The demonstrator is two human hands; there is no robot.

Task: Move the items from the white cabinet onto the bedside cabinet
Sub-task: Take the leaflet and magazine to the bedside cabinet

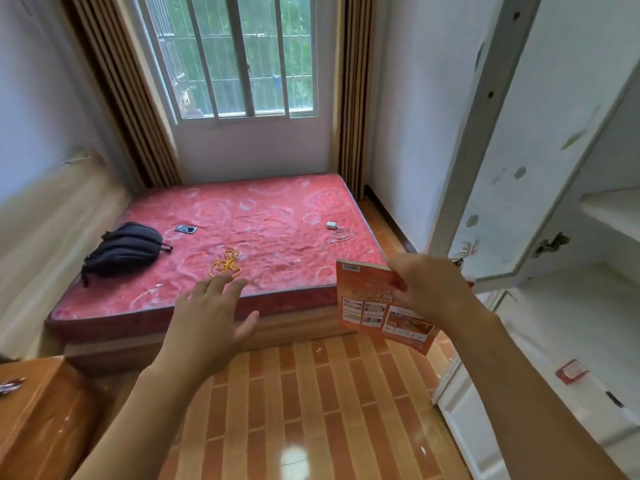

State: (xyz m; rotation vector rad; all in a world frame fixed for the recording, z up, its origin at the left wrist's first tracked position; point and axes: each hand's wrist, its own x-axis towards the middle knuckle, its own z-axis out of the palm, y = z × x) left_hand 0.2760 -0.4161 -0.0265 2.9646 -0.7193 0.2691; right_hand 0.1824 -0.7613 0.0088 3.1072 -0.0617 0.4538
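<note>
Though airborne, booklet (384, 306) in right hand (426, 285)

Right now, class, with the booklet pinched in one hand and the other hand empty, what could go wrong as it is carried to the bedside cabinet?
1. The right hand pinches the orange booklet by its upper edge only; it already hangs curved and could slip.
2. The open white cabinet door stands close beside that arm, so a turn might knock it.
3. Pens lie near the wooden bedside cabinet's edge; setting the booklet down carelessly could push them off.
</note>
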